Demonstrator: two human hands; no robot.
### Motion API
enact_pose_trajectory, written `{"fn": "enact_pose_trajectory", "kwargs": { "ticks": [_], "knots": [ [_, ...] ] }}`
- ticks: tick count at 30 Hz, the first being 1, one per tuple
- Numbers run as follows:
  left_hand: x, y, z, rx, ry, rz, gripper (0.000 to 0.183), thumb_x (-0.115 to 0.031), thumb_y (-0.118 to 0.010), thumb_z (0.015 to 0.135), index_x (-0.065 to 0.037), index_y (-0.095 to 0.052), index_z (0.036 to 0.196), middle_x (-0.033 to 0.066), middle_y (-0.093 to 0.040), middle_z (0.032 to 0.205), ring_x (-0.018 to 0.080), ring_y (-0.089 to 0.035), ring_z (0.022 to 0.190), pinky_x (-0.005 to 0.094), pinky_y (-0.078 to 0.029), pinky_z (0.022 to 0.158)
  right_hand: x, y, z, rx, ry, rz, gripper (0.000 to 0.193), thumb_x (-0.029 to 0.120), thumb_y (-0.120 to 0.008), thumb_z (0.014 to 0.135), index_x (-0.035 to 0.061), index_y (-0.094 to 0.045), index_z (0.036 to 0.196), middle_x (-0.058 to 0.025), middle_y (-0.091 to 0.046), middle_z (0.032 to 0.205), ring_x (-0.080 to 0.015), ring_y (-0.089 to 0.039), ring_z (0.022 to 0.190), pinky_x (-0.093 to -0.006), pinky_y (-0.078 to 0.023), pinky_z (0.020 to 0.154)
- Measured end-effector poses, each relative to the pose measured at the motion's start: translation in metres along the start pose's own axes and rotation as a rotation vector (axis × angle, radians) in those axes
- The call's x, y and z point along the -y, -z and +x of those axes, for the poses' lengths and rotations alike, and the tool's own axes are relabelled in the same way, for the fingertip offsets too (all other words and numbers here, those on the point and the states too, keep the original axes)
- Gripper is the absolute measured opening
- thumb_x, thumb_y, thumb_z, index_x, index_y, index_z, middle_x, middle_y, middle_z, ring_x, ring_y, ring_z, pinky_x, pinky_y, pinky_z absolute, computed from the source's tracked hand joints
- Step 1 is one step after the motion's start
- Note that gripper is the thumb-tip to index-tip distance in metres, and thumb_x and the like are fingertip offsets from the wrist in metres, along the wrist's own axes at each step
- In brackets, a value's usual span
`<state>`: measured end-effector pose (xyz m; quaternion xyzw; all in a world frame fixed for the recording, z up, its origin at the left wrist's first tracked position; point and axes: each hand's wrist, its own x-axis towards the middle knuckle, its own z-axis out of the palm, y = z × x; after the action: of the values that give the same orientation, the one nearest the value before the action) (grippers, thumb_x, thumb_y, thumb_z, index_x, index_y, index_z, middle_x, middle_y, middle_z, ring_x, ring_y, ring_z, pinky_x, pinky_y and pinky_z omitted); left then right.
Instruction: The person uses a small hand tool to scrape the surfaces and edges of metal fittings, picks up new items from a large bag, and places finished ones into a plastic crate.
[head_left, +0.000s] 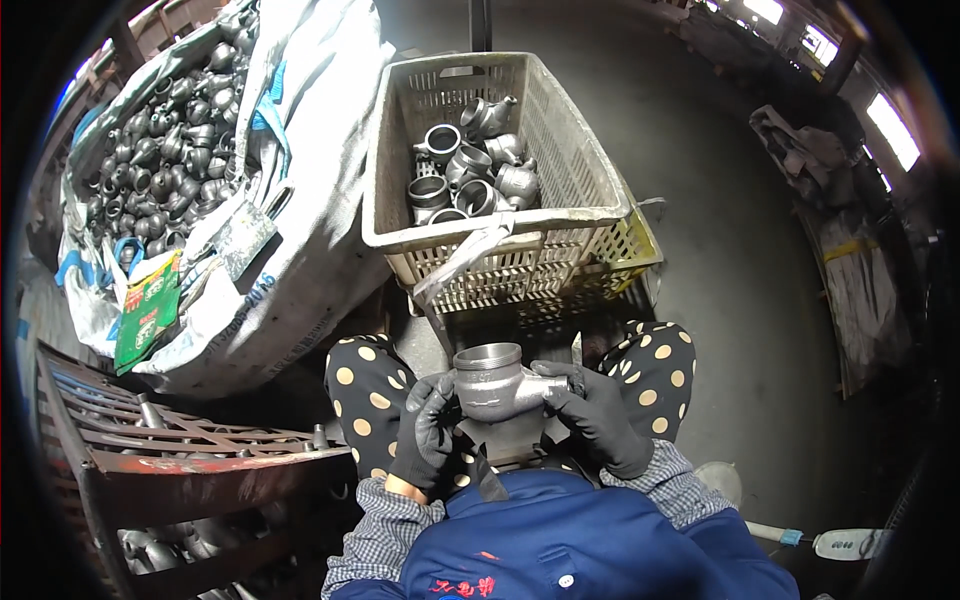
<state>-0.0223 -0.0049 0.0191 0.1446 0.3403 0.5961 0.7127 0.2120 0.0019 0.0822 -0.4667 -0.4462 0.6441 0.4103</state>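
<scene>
A grey cast-metal pipe fitting [490, 385] is held up in front of my lap, its wide round mouth facing upward and its narrow spout pointing right. My left hand [425, 425], in a dark glove, is closed on the fitting's left side. On the other side, my gloved right hand [600, 415] grips the spout end. A thin, pointed, blade-like piece [577, 349] rises beside the right fingers; its lower part is hidden, so I cannot make out its kind. Just beyond, a pale plastic crate [585, 215] contains several similar fittings [470, 165].
On the left stands a large white woven sack [325, 180] full of small metal castings [160, 160]. Nearer, a rusty metal rack [190, 465] also bears metal parts. Under the crate is a yellow crate [640, 245]. A white power strip [850, 544] lies at the lower right.
</scene>
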Motion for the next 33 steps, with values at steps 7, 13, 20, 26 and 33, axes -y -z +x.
{"fn": "enact_pose_trajectory", "kwargs": {
  "ticks": [7, 13, 20, 26, 33],
  "knots": [
    [-0.008, -0.008, -0.011, -0.044, -0.121, 0.279, 0.027, -0.018, -0.064, 0.094, 0.002, -0.057, 0.11, 0.0041, -0.064, 0.093, 0.009, -0.06, 0.085, 0.0242, -0.05, 0.078, -0.008, 0.008, 0.008, -0.075, -0.242, 0.176, 0.034, 0.016, -0.06, 0.095, -0.0005, -0.06, 0.124, -0.0069, -0.066, 0.08, -0.0063, -0.052, 0.055, -0.0182, -0.039, 0.048],
    [-0.015, -0.011, -0.014, -0.041, -0.121, 0.346, 0.023, -0.009, -0.067, 0.091, 0.002, -0.06, 0.109, 0.0069, -0.067, 0.096, 0.01, -0.063, 0.088, 0.0242, -0.05, 0.081, -0.016, 0.006, 0.012, -0.119, -0.229, 0.171, 0.032, 0.016, -0.06, 0.094, -0.0023, -0.062, 0.12, -0.0061, -0.066, 0.081, -0.0061, -0.056, 0.059, -0.0178, -0.038, 0.047],
    [-0.008, -0.007, -0.012, -0.044, -0.116, 0.4, 0.029, -0.009, -0.07, 0.088, 0.003, -0.06, 0.112, 0.009, -0.067, 0.103, 0.0121, -0.063, 0.091, 0.0248, -0.05, 0.083, -0.016, 0.015, 0.014, -0.025, -0.049, 0.04, 0.03, 0.009, -0.063, 0.091, -0.0027, -0.063, 0.118, -0.0041, -0.068, 0.089, -0.0068, -0.062, 0.07, -0.0185, -0.045, 0.057],
    [-0.009, -0.014, -0.012, -0.035, -0.125, 0.327, 0.028, -0.011, -0.069, 0.089, 0.003, -0.06, 0.112, 0.007, -0.067, 0.1, 0.0102, -0.062, 0.089, 0.0236, -0.049, 0.082, -0.018, 0.016, 0.013, -0.04, -0.145, 0.098, 0.03, 0.013, -0.063, 0.092, -0.0026, -0.063, 0.118, -0.0039, -0.068, 0.082, -0.0053, -0.057, 0.062, -0.0182, -0.042, 0.053],
    [-0.01, -0.012, -0.012, -0.064, -0.102, 0.314, 0.029, -0.021, -0.062, 0.096, 0.003, -0.06, 0.111, 0.0048, -0.066, 0.095, 0.0072, -0.06, 0.082, 0.0223, -0.049, 0.077, -0.015, 0.008, 0.012, -0.138, -0.366, 0.162, 0.037, 0.03, -0.057, 0.098, 0.0002, -0.063, 0.118, -0.0051, -0.061, 0.065, -0.0049, -0.044, 0.046, -0.0189, -0.032, 0.043]
  ]
}}
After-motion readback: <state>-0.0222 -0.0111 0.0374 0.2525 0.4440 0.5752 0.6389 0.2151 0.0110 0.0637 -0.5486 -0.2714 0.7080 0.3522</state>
